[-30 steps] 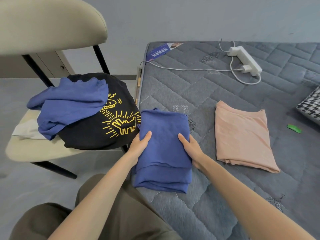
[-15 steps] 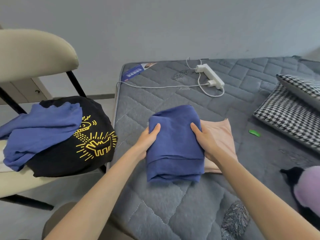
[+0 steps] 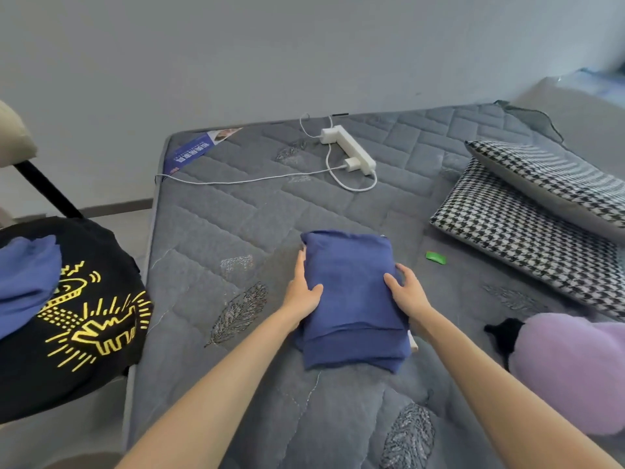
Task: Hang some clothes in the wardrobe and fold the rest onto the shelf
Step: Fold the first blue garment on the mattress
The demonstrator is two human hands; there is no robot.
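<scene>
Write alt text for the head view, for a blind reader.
The left hand and the right hand hold a folded blue garment by its sides on a grey quilted mattress. A black T-shirt with yellow print lies at the left; houndstooth pillows lie at the right.

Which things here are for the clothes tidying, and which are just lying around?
For the job: folded blue top, held by the left hand and right hand; black T-shirt and loose blue garment on the chair.
Just lying about: power strip, small green thing, checked pillows, purple plush.
</scene>
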